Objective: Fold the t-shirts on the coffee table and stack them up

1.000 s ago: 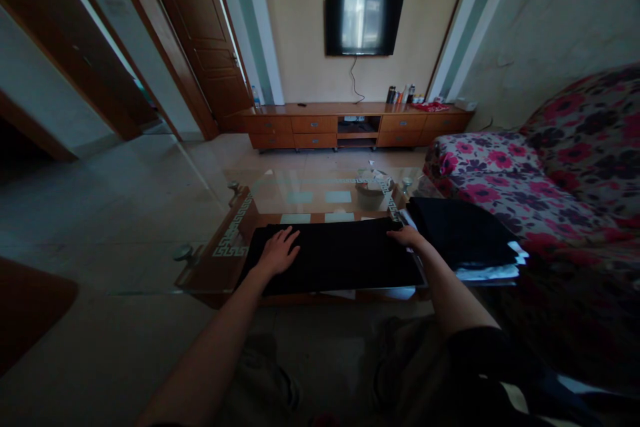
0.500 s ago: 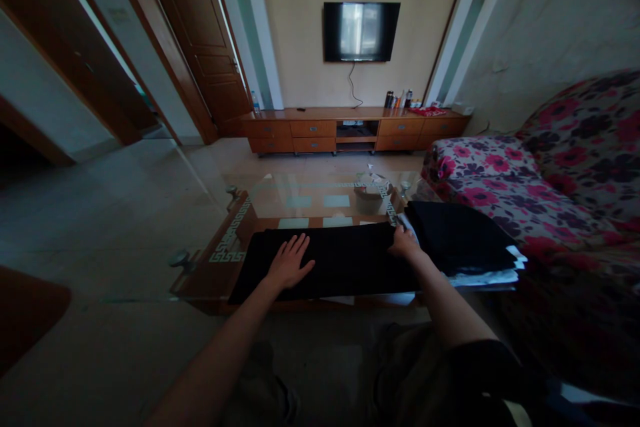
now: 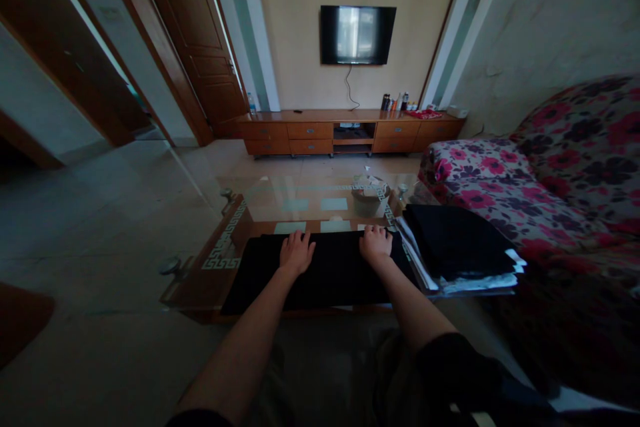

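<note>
A folded black cloth (image 3: pixel 330 280), perhaps a garment, lies in a long flat strip along the near side of the glass coffee table (image 3: pixel 200 290). My left hand (image 3: pixel 297 253) rests on it at the far edge, fingers reaching forward and thumb apart. Along the same edge, to the right, my right hand (image 3: pixel 376 245) has its fingers bent over the cloth; the fingertips are partly hidden. Beyond the strip's right end sits a stack of folded clothes (image 3: pixel 457 240), black on top with white and pale layers below.
Under the glass a bin or basket (image 3: pixel 367 201) with papers is visible. A flowered sofa (image 3: pixel 565 180) stands on the right. Across the floor are a long wooden TV cabinet (image 3: pixel 310 133) with bottles (image 3: pixel 395 103) on it and a wall-mounted television (image 3: pixel 358 35).
My right hand has moved left from the strip's right end along its far edge. My left hand has shifted slightly right and its fingers are less spread. The view has tilted slightly.
</note>
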### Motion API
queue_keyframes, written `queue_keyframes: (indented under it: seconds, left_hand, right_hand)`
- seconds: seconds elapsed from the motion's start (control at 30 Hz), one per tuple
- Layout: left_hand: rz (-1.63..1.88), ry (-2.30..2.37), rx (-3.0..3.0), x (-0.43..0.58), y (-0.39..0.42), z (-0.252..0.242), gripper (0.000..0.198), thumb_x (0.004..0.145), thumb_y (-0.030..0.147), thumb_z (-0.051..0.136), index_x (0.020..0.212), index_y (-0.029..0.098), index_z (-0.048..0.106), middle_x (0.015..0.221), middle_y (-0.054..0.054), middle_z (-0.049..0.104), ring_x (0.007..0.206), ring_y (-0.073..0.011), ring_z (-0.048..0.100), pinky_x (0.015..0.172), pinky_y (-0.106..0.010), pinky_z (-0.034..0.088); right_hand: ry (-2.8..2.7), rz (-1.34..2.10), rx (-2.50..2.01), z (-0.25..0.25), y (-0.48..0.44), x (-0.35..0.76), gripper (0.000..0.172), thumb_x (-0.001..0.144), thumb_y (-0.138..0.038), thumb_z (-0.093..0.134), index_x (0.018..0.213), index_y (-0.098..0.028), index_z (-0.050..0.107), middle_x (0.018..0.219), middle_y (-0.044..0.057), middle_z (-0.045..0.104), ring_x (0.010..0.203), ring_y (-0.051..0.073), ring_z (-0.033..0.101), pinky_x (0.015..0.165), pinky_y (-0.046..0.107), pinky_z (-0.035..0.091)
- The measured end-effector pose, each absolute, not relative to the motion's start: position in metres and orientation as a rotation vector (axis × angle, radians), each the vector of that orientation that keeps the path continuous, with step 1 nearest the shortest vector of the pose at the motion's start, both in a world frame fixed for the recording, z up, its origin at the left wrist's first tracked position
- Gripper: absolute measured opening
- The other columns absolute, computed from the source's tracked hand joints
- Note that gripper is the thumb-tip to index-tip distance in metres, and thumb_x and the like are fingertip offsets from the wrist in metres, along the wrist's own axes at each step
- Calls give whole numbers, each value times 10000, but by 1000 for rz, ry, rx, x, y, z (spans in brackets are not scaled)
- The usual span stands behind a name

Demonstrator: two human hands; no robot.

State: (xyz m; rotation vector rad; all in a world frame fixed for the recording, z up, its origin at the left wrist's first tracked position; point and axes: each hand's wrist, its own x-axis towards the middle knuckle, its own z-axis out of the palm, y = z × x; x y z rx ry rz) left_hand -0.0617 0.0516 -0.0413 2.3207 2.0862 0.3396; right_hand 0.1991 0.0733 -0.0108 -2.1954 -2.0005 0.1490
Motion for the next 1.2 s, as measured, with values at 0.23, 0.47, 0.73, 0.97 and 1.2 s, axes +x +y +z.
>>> queue_keyframes:
  seconds: [0.23, 0.47, 0.73, 0.97, 1.2]
  left_hand:
    - [369, 1884, 2392, -51, 67, -74, 632, 1041, 458, 336, 1642, 265, 309, 1690, -48, 350, 1570, -258, 263, 1287, -462, 152]
    - [328, 1865, 2388, -48, 72, -76, 651, 1016, 434, 380, 1624, 201, 357, 1697, -73, 323, 1585, -262, 235, 1296, -475, 150]
    - [303, 1810, 2420, -48, 67, -78, 629, 1033, 402, 347, 1647, 275, 301, 1712, -29, 283, 1597, -224, 200, 1293, -453, 168]
    - [357, 1943, 2335, -72, 58, -74, 769, 1007, 632, 338, 1652, 218, 284, 1726, -72, 234, 1606, -245, 163, 1292, -437, 150]
    - [420, 2242, 2059, -131, 50, -67, 714, 1022, 514, 329, 1635, 149, 309, 1706, -143, 280, 1605, -265, 162, 1294, -454, 112]
  right_hand:
    - [-2282, 217, -1853, -43, 78, 155, 612, 1065, -433, 331, 1656, -283, 283, 1745, 60, 170, 1602, 309, 95, 1261, 524, 90]
    - [-2337, 313, -1848, -58, 75, 128, 684, 1055, -549, 322, 1667, -250, 264, 1746, 81, 110, 1607, 320, 83, 1266, 557, 33]
    - [-2401, 346, -1781, -59, 71, 124, 688, 1063, -544, 298, 1675, -237, 231, 1745, 65, 100, 1614, 269, 68, 1284, 484, 47]
    - [-2289, 297, -1934, -63, 71, 166, 775, 1051, -614, 267, 1676, -158, 206, 1746, 98, 85, 1616, 235, 37, 1288, 436, 27]
    - [-2069, 166, -2103, -67, 72, 242, 713, 1058, -549, 296, 1659, -165, 270, 1729, 94, 211, 1613, 248, 53, 1282, 491, -26]
